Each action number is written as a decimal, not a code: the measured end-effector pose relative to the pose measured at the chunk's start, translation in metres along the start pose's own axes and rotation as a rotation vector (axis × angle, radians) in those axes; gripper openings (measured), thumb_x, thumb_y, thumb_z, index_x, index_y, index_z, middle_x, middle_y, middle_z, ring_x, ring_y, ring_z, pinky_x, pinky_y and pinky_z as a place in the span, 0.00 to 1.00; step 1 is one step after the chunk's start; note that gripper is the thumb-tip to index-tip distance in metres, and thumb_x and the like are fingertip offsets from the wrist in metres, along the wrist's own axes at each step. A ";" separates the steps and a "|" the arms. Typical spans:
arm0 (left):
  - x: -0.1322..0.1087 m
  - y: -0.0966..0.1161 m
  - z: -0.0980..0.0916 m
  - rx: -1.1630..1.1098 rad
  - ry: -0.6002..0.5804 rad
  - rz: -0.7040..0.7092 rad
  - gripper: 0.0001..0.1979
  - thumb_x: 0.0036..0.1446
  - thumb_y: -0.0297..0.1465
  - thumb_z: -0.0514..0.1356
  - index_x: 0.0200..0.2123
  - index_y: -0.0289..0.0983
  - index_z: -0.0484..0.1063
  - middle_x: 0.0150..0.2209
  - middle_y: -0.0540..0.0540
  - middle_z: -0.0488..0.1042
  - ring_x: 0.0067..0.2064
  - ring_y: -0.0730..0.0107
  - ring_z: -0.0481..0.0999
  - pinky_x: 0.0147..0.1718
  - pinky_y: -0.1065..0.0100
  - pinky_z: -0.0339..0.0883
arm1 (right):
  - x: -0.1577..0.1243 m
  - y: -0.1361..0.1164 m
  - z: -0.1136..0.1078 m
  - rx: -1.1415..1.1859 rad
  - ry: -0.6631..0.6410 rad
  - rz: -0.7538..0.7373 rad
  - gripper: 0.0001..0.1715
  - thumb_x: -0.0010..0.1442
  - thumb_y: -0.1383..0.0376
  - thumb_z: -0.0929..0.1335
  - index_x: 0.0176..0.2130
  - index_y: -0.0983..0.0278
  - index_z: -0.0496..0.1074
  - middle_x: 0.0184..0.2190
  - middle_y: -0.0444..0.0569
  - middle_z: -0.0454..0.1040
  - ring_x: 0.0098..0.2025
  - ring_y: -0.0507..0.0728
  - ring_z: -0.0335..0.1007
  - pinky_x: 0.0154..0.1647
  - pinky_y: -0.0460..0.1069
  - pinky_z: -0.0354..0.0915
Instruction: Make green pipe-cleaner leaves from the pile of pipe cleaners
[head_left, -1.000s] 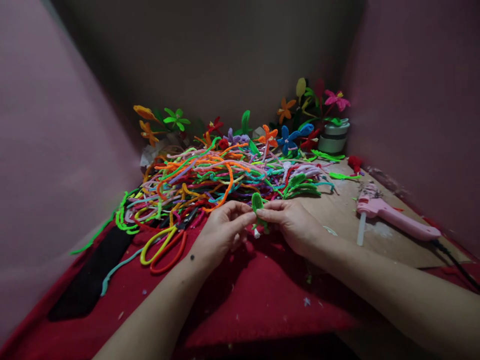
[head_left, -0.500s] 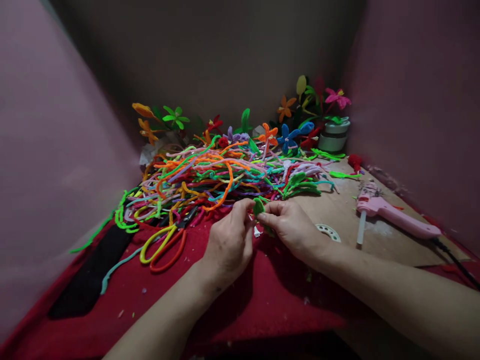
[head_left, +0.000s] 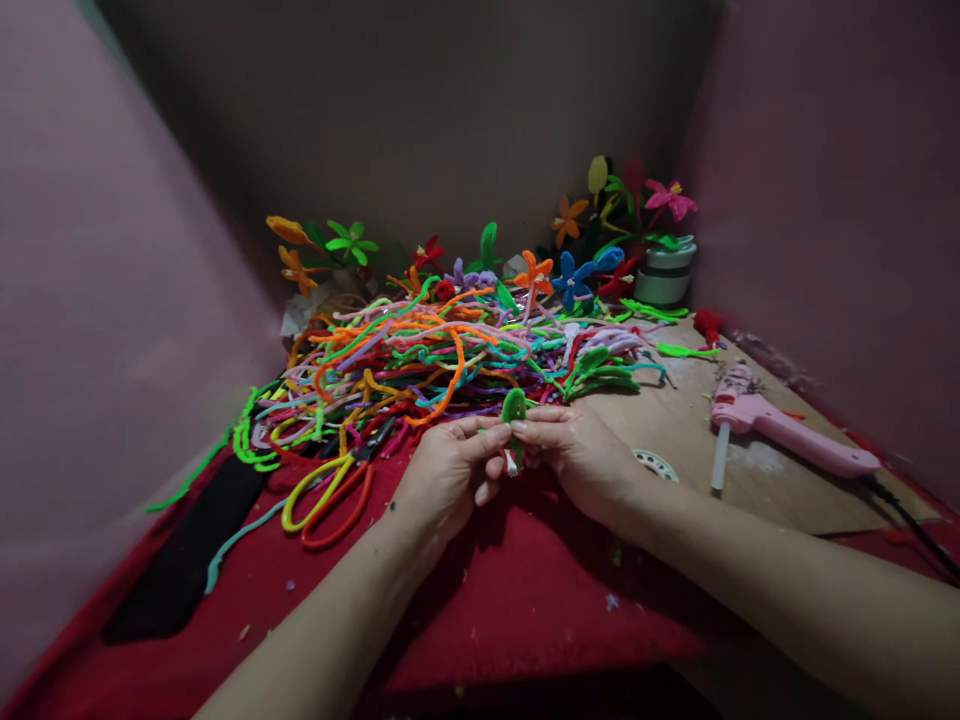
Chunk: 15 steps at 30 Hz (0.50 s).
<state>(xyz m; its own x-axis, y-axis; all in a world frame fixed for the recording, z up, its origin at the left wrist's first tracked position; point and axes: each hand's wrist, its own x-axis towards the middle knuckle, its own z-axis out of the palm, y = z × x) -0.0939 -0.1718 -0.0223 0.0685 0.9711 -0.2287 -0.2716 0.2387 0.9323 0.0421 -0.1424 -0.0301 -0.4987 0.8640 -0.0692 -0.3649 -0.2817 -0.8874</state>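
My left hand point(head_left: 448, 470) and my right hand point(head_left: 581, 452) meet over the red cloth point(head_left: 480, 610), both pinching a small green pipe-cleaner loop point(head_left: 514, 405) that sticks up between the fingertips. A bit of white shows just below the loop. Right behind the hands lies a big tangled heap of coloured pipe cleaners point(head_left: 420, 360). Scissors with yellow and orange handles point(head_left: 326, 495) lie to the left of my left hand.
A pink glue gun point(head_left: 780, 435) with a black cord lies on the wooden board point(head_left: 705, 440) at the right. Finished pipe-cleaner flowers point(head_left: 570, 275) stand along the back wall, some in a white pot point(head_left: 664, 280). A small white arc-shaped piece point(head_left: 656, 462) lies by my right wrist.
The hands have kept turning the green loop between their fingertips. My left hand rolled from back-up to fingers pinching from the side. The loop stands a little more upright.
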 end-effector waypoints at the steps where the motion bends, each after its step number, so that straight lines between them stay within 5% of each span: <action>1: 0.000 0.000 0.000 -0.023 -0.020 -0.003 0.08 0.49 0.31 0.62 0.29 0.30 0.70 0.15 0.54 0.62 0.13 0.85 0.56 0.10 0.80 0.49 | -0.001 0.000 0.000 -0.028 0.008 -0.012 0.09 0.45 0.66 0.69 0.19 0.67 0.68 0.16 0.42 0.66 0.20 0.48 0.59 0.24 0.46 0.54; 10: 0.001 -0.002 -0.002 0.007 -0.035 0.068 0.08 0.49 0.30 0.61 0.27 0.28 0.71 0.18 0.49 0.69 0.14 0.80 0.64 0.11 0.78 0.55 | 0.001 0.004 0.002 -0.044 -0.041 -0.055 0.08 0.50 0.63 0.68 0.29 0.67 0.70 0.19 0.43 0.69 0.21 0.48 0.63 0.25 0.45 0.57; 15: -0.005 0.001 0.006 0.185 0.106 0.153 0.09 0.50 0.33 0.60 0.29 0.30 0.69 0.17 0.49 0.70 0.13 0.79 0.63 0.12 0.77 0.54 | 0.000 -0.001 0.002 -0.090 0.146 -0.080 0.08 0.47 0.64 0.69 0.28 0.66 0.68 0.17 0.40 0.66 0.19 0.47 0.60 0.22 0.44 0.56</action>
<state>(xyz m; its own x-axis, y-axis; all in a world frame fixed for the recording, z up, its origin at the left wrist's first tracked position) -0.0889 -0.1763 -0.0182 -0.0636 0.9930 -0.0999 -0.0904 0.0939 0.9915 0.0402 -0.1429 -0.0284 -0.3495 0.9352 -0.0566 -0.3238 -0.1772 -0.9294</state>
